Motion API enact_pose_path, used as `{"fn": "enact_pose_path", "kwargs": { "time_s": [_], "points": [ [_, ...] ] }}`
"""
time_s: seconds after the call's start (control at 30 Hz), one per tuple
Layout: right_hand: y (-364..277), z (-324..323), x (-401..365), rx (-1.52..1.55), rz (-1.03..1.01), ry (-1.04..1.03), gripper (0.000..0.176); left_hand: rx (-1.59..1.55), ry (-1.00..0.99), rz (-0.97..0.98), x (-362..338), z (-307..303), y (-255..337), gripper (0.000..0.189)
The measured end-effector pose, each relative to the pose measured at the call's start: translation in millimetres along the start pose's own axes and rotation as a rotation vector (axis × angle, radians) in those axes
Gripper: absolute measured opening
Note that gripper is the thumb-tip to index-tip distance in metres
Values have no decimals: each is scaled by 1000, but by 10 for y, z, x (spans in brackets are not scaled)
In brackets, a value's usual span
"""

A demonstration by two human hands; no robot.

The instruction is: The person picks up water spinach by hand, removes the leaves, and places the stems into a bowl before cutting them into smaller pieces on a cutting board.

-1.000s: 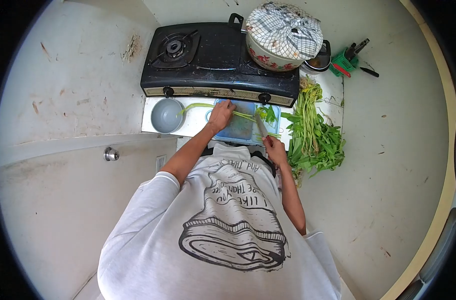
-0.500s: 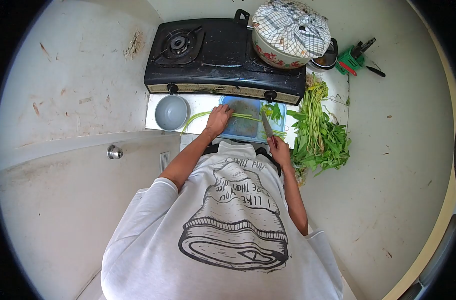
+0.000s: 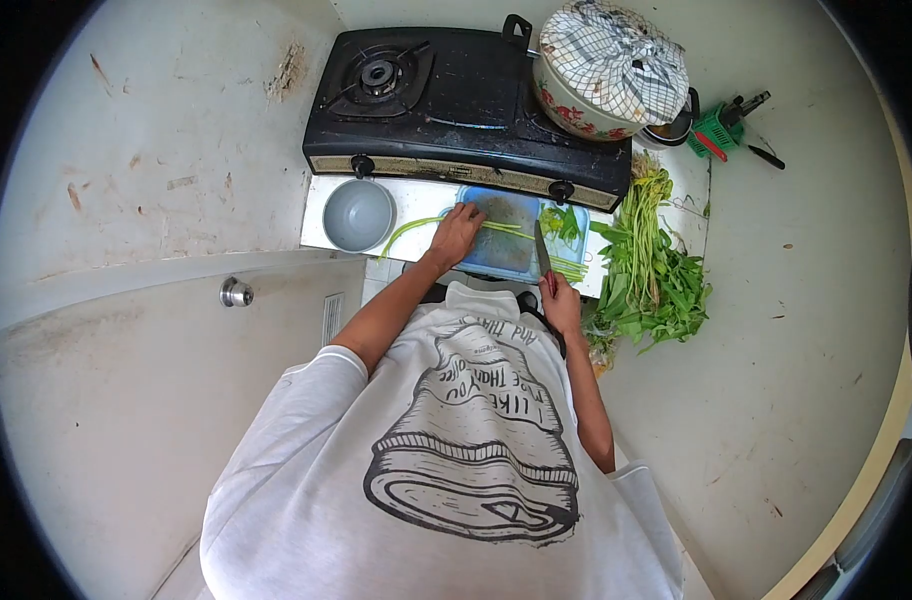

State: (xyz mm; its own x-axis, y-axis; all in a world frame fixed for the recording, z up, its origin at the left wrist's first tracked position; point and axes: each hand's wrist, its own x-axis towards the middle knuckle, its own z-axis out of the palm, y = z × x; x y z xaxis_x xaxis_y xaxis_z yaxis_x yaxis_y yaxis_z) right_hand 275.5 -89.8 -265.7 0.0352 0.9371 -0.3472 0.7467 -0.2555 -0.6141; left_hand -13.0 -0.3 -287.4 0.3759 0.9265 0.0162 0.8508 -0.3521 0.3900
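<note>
My left hand (image 3: 459,232) is closed over long green stems (image 3: 508,228) laid across a blue cutting board (image 3: 501,265). Their pale ends trail out to the left past my wrist. In my right hand (image 3: 562,304) is a knife (image 3: 543,250) with a dark red handle, its blade pointing away from me and crossing the stems' right end. Just right of the blade lie cut leaves (image 3: 559,225), and nearer me a few cut stem pieces (image 3: 572,269).
A grey bowl (image 3: 360,216) stands left of the board. Behind is a black gas stove (image 3: 466,110) bearing a cloth-covered pot (image 3: 586,105). Leafy greens (image 3: 666,280) are heaped to the right, and a green basket (image 3: 714,132) of utensils sits at back right.
The whole view has shifted, so the stove, board and bowl appear farther right. Both hands keep their holds; the knife looks slightly more upright in the picture.
</note>
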Motion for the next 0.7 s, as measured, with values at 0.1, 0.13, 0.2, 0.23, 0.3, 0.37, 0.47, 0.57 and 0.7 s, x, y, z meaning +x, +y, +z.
{"fn": "enact_pose_path", "kwargs": {
  "time_s": [0.1,0.13,0.2,0.23,0.3,0.37,0.47,0.57,0.7],
  "points": [
    [-66,44,-40,-15,35,52,40,-33,-8,8,-3,-8,-19,43],
    [-78,59,-53,-26,57,65,39,-32,-4,22,-4,-14,-27,42],
    [-115,82,-79,-14,66,81,37,-29,1,53,0,-20,-45,42],
    [-142,92,-93,8,52,84,36,-36,7,52,2,-17,-51,41],
    [-180,123,-114,12,44,73,33,-49,19,51,6,-17,-55,39],
    [-214,164,-123,46,33,105,34,-28,13,81,13,-29,-55,36],
    [-297,195,-134,56,22,143,33,-31,0,88,11,-8,-71,32],
    [-365,197,-112,26,15,154,32,-32,19,111,15,92,-118,31],
    [-429,179,-93,-14,20,104,32,-58,37,92,-2,106,-108,32]
  ]
}}
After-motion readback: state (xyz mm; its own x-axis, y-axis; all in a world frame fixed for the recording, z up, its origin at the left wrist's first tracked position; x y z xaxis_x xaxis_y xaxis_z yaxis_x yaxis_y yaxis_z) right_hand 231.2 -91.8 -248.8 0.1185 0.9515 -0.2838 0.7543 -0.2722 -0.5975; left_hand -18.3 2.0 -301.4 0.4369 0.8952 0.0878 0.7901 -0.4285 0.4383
